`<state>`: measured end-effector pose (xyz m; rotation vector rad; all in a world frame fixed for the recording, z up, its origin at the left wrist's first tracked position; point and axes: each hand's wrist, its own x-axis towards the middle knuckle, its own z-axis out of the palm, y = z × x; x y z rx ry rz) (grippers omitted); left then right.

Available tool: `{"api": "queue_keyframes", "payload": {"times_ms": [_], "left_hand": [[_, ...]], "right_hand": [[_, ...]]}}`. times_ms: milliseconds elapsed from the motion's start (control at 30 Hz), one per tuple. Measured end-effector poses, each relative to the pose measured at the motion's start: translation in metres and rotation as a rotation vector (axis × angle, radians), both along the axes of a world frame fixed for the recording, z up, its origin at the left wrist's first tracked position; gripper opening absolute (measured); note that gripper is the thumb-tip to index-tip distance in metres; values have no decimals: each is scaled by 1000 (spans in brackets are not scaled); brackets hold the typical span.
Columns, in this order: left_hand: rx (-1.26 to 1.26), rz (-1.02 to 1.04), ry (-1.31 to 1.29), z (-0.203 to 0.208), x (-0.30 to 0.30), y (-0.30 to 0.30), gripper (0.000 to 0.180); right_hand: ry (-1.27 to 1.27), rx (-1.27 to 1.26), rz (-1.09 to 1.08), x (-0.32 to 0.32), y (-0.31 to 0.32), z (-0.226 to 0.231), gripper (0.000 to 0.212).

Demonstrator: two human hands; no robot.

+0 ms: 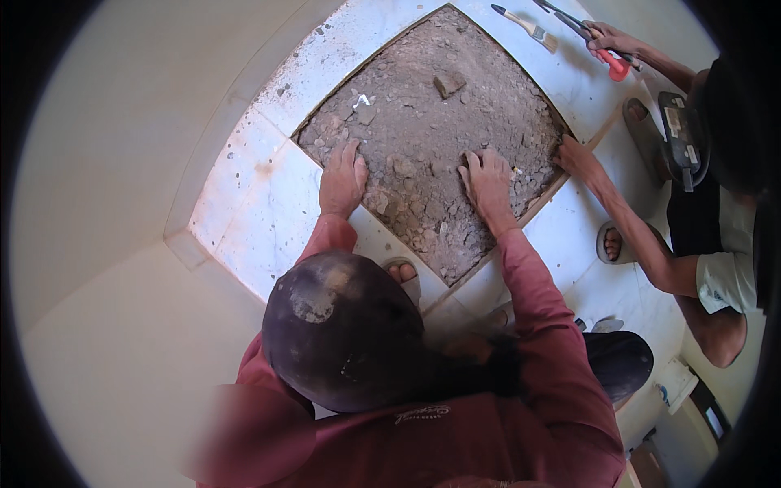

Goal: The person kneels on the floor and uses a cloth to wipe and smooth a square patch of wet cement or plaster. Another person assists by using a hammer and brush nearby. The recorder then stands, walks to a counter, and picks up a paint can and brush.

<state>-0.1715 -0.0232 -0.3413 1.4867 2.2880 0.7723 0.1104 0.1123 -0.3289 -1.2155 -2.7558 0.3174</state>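
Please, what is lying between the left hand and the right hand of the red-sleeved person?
In the head view, brown soil with loose lumps lies between the left hand and right hand.

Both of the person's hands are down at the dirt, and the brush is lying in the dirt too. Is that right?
Not quite: the brush is lying on the white tiles, as the head view shows. The left hand and right hand are indeed down at the dirt.

Pale, illegible script on the maroon shirt
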Motion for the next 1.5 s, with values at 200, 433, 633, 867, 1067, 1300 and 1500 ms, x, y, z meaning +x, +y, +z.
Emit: {"api": "queue_keyframes", "payload": {"times_ms": [200, 433, 633, 867, 1067, 1300, 1500], "left_hand": [[5, -30, 12, -9, 2, 6, 43], [-17, -11, 25, -2, 2, 3, 43], [10, -37, 61, -10, 0, 2, 43], [14, -18, 61, -10, 1, 1, 44], [61, 40, -66, -10, -1, 0, 43], [46, 109, -145, -5, -2, -4, 46], [28, 73, -108, -4, 1, 3, 47]], "right_hand": [[6, -80, 463, 15, -79, 8, 43], [-11, -84, 554, 23, -61, -21, 49], [-22, 6, 641, 25, -45, -25, 43], [-70, 159, 243, 26, 34, -6, 37], [276, 37, 430, -62, -31, 27, 41], [170, 38, 479, -102, -32, -18, 31], [-27, 212, 27, -33, 93, -28, 26]]}}
